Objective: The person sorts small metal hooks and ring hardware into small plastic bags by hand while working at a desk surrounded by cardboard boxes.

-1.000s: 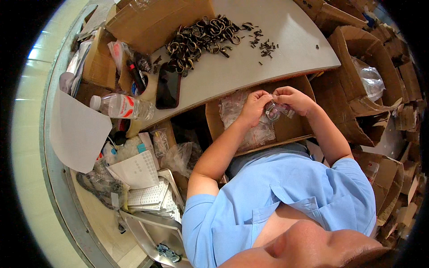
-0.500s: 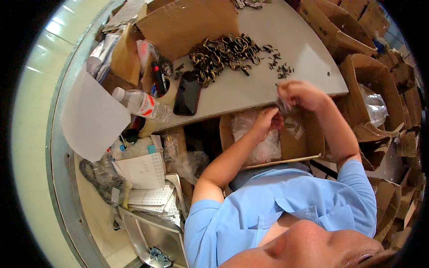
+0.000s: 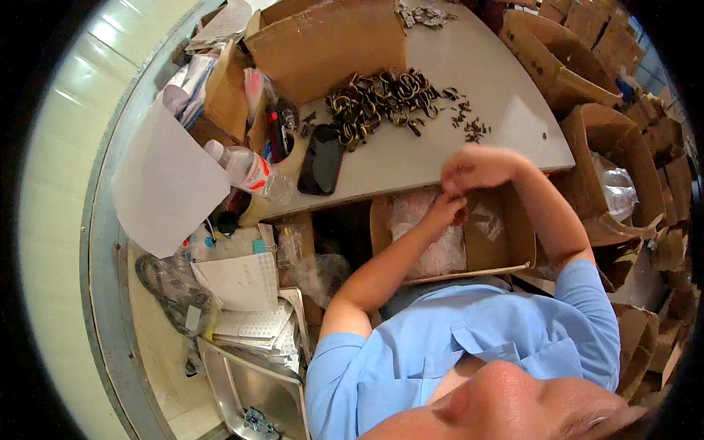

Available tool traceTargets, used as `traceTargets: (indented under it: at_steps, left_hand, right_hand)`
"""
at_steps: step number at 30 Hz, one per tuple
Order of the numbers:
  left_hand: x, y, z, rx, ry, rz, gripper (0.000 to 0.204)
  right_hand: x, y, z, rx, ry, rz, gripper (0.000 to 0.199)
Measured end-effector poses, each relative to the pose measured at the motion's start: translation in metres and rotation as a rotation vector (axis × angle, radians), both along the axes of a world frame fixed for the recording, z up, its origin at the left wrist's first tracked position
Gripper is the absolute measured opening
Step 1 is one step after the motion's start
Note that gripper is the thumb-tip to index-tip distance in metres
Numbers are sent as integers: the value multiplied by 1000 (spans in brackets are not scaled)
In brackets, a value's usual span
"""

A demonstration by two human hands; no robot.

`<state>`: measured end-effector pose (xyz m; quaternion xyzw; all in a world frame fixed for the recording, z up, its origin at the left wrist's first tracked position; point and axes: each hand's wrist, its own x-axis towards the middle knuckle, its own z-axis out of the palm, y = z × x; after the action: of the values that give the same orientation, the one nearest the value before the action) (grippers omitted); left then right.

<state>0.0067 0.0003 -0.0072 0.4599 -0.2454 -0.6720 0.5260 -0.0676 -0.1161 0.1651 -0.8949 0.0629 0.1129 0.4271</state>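
Pale grey table (image 3: 513, 88) spreads widest, its near edge curving past the person. Below that edge, at the lap, sits an open carton (image 3: 506, 253); on the table, a tangled heap of dark clasps (image 3: 378, 103) lies well apart from the hands. Clear bags (image 3: 433, 249) lie flat in the left part of the carton.

For this close finger work, it would pay to stay above the carton, so a dropped piece lands among the bags. Best, I judge, to steady with one hand and let the other's fingertips do the fine moves.

Right hand (image 3: 480, 169), forearm raised and wrist bent, points leftward at the table edge, fingers bunched but blurred. Left hand (image 3: 449, 211) reaches up from lower left, fingers curled, close under it. Whether either grip pinches anything I cannot tell. Smallest, loose dark bits (image 3: 475, 132) lie beyond the right hand.
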Motion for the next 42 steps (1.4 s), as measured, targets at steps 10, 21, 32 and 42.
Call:
traceTargets:
  at_steps: [10,21,32,42]
  left_hand:
    - [2,-11,-9,65,4,140,14]
    - [4,-8,3,50,-92,175,15]
    - [32,-4,-9,-41,-1080,-217,34]
    - [45,1,-9,-105,-1560,-661,47]
  right_hand:
    - [-87,-10,-209,-723,603,-225,45]
    - [-93,-14,-208,-662,651,-168,36]
    - [-98,4,-188,-798,313,-309,28]
    - [-82,-7,-143,-359,335,-146,25]
